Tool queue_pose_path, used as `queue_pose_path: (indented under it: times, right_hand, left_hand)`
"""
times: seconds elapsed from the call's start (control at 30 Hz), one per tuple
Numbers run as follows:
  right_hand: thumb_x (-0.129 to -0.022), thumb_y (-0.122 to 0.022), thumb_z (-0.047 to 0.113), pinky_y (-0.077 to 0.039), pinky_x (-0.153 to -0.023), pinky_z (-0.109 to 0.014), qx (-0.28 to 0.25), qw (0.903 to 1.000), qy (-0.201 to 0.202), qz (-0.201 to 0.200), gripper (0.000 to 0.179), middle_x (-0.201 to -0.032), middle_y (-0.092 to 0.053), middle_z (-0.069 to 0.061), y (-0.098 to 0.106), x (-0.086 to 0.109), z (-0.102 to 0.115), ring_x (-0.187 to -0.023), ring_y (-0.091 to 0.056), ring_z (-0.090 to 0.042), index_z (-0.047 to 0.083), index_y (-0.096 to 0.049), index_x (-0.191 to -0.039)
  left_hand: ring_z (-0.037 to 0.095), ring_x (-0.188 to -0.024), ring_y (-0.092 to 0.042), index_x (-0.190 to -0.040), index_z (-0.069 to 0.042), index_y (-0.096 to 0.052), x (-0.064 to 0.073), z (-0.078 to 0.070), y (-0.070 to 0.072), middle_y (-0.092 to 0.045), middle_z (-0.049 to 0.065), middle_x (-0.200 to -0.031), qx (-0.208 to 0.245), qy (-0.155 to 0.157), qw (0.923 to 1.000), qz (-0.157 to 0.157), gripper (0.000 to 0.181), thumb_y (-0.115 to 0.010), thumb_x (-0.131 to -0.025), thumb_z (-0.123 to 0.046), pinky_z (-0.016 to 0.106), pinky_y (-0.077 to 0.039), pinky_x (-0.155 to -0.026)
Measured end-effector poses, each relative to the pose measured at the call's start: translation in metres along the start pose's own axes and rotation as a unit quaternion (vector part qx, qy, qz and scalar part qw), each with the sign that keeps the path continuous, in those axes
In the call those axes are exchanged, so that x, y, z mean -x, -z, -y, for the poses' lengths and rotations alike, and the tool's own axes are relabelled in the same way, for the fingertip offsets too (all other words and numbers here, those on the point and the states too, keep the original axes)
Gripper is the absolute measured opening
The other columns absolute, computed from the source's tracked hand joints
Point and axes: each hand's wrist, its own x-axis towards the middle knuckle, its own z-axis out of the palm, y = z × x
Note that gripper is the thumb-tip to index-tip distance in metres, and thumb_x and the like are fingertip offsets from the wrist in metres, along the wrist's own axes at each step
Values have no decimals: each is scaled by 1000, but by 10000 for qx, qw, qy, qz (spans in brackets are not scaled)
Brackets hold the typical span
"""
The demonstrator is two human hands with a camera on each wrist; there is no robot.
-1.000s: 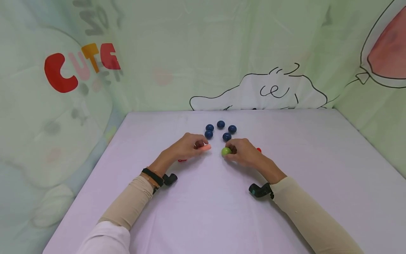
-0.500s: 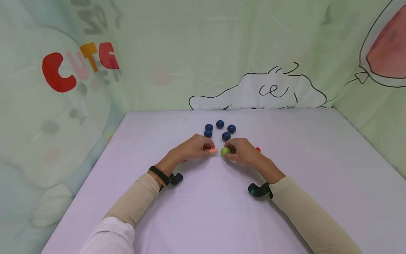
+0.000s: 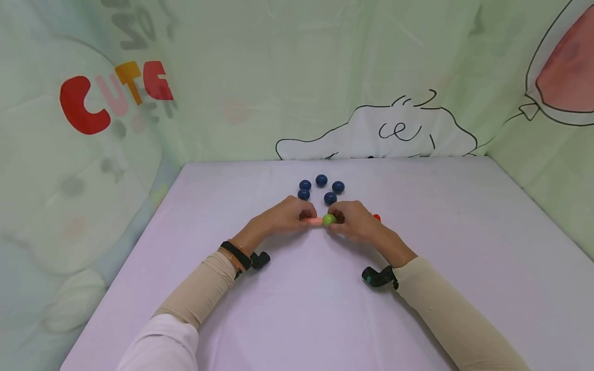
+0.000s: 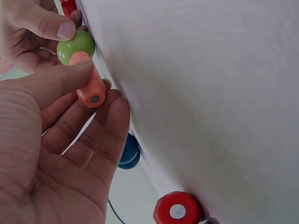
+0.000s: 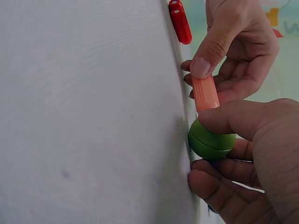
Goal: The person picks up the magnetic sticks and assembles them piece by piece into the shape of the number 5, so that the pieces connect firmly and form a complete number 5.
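My left hand (image 3: pixel 287 215) pinches a short orange magnetic stick (image 4: pixel 88 81) between thumb and fingers; a small round metal spot shows on its near end in the left wrist view. Opposite it, my right hand (image 3: pixel 356 221) holds a glossy green ball (image 5: pixel 211 139) by thumb and fingertips. The far end of the stick meets the ball, both low over the cloth. Part of the ball is covered by the right thumb in the right wrist view.
Several dark blue balls (image 3: pixel 322 180) lie in a loose ring just beyond the hands. Red sticks (image 5: pixel 180 23) lie beside the left hand, and a red piece (image 3: pixel 377 218) shows behind the right hand. A pale cloth (image 3: pixel 297 309) covers the table; a printed curtain (image 3: pixel 232 77) stands behind.
My left hand has moved right with the orange stick, closing the gap until the stick's end meets the green ball. The right hand has stayed almost still with the ball.
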Motion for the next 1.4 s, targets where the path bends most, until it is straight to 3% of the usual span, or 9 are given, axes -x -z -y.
queue_pose_path:
  times: [0.43,0.77,1.03,1.4]
  right_hand:
    - [-89,-76,16,-53,-75,-32,65,9999,-84,-19,27,-93,-67,-5,0,0,1,-86,-60,-20,3,-68,-111]
    - [-89,-76,17,-54,-78,-33,103,9998,-150,27,29,-96,-69,-6,0,-1,2,-88,-62,-20,3,-67,-113]
    - [-90,-76,17,-54,-80,-34,79,9998,-188,78,31,-98,-69,-7,1,0,3,-90,-62,-21,1,-67,-115]
    - [-90,-77,18,-53,-80,-34,-18,9996,-266,35,30,-98,-68,-6,0,0,1,-89,-61,-20,3,-67,-114]
  left_hand:
    - [14,-84,-56,-109,-9,-72,2,1,0,-65,-1,-90,66,-12,10000,-5,15,-70,-94,-7,24,-46,-76]
    - [14,-93,-62,-120,-7,-68,8,5,3,-70,4,-105,77,209,9998,-12,27,-70,-93,-5,27,-51,-86]
    - [15,-96,-62,-123,-9,-66,11,9,5,-70,4,-108,266,332,9991,23,31,-70,-93,-6,29,-52,-87]
    - [19,-103,-62,-128,-8,-65,12,11,16,-68,7,-116,189,476,9987,66,36,-72,-93,-11,33,-52,-92]
